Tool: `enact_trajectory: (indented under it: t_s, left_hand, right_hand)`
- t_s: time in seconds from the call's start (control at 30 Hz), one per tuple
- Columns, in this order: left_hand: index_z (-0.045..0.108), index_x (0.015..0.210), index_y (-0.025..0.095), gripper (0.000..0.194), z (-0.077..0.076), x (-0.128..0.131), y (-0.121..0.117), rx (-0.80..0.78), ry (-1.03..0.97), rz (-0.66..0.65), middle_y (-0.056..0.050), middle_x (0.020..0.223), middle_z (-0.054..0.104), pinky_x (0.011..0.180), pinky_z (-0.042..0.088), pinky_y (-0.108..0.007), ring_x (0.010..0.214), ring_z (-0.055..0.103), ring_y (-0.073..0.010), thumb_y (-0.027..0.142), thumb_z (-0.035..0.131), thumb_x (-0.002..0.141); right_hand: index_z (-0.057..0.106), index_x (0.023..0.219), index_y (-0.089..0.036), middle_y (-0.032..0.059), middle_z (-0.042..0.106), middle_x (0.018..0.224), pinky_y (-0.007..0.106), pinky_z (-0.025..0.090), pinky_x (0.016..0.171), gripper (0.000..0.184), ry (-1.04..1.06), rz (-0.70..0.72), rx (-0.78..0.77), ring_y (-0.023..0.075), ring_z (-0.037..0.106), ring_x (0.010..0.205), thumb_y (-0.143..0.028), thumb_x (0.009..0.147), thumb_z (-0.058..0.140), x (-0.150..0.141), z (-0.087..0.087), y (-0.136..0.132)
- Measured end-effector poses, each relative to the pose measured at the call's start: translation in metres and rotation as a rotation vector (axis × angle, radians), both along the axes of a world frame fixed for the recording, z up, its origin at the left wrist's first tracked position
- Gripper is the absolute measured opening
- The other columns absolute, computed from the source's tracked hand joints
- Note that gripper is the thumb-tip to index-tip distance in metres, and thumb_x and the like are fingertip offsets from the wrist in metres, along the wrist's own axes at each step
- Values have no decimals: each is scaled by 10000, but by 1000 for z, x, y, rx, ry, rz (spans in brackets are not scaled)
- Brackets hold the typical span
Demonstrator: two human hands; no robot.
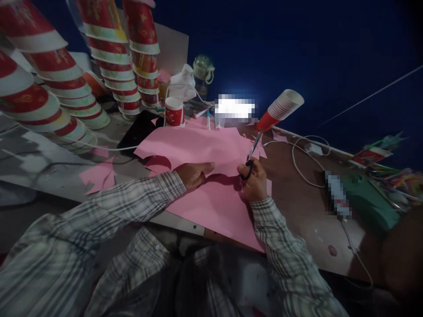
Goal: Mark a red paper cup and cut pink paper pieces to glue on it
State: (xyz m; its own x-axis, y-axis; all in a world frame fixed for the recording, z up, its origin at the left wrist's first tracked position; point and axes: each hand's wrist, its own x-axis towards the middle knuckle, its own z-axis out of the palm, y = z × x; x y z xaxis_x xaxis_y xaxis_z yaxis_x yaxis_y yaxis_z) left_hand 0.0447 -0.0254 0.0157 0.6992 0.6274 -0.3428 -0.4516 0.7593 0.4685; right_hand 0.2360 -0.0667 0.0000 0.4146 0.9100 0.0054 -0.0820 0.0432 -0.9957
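My left hand (194, 174) grips the near edge of a cut pink paper sheet (198, 143), thumb on top and fingers underneath. The sheet has a curved notch cut on its left side. In my right hand (255, 181) are scissors (251, 154), with a finger and thumb about the black handles and the blades pointing up and away. The scissors are at the right end of the held sheet; I cannot tell whether the blades touch it. Another large pink sheet (218, 211) lies flat on the table below both hands.
Tall stacks of red-and-white paper cups (115, 75) stand at the left. A single cup (174, 112), markers (208, 119) and a leaning cup stack (280, 108) are behind the paper. Pink scraps (102, 174) lie left. A white cable (294, 154) and green box (370, 198) are right.
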Motion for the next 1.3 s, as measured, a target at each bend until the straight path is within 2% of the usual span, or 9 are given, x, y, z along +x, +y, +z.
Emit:
enact_trajectory:
  t_s: [0.13,0.27,0.37,0.47,0.63,0.77,1.03,1.13,1.3]
  left_hand:
    - [675,864,94,155,3,-2,4,-39,109,111,-75,813,738,1068,520,-484,1030,706,-237,14,543,850]
    - [619,794,83,120,4,-5,6,-83,134,109,-39,716,677,1017,548,-526,848,731,-225,-12,559,836]
    - [620,840,69,98,6,-7,7,-92,135,39,-77,750,686,989,562,-516,844,737,-250,36,535,877]
    - [621,889,58,111,7,-8,9,-89,149,8,-102,792,695,983,567,-492,868,739,-258,68,512,904]
    - [596,787,108,140,5,-11,14,-62,105,129,-37,696,651,989,575,-436,906,732,-228,51,518,889]
    - [621,783,107,139,2,-14,18,9,48,243,-62,809,693,976,578,-450,911,715,-215,52,537,879]
    - [604,816,102,83,8,-11,16,-28,119,283,-65,868,672,994,557,-494,1009,685,-238,37,582,862]
    - [609,916,104,29,9,-11,16,18,65,348,-90,989,684,981,562,-505,1020,684,-241,105,585,899]
    - [597,1051,100,186,9,-10,15,-21,15,305,-145,1096,692,992,557,-481,1096,676,-275,250,577,943]
  right_hand:
    - [633,988,-241,-78,542,726,209,419,569,421,61,-2,81,64,492,588,-384,632,808,1,4,1]
    - [647,992,-237,-86,559,684,206,433,563,413,105,13,86,64,531,575,-365,636,813,4,6,2]
    - [654,988,-226,-83,590,678,208,443,570,422,127,5,86,65,545,573,-348,621,822,5,6,3]
    - [651,997,-222,-71,614,651,216,441,572,388,84,9,113,81,556,582,-378,669,790,8,7,2]
    - [662,1004,-211,-48,618,627,233,422,568,361,34,112,165,102,554,598,-449,740,724,16,10,-3]
    - [654,1019,-219,-37,646,661,243,423,567,375,28,155,152,113,564,612,-469,747,718,15,8,-4]
    - [642,1040,-205,-17,667,710,249,428,593,442,79,182,166,97,510,584,-559,777,675,16,6,-2]
    - [635,1062,-209,-6,682,745,247,437,594,433,39,221,158,104,535,617,-551,798,667,13,5,-5]
    - [604,1136,-229,2,689,825,248,463,571,465,-5,341,99,122,579,664,-543,802,676,2,4,-11]
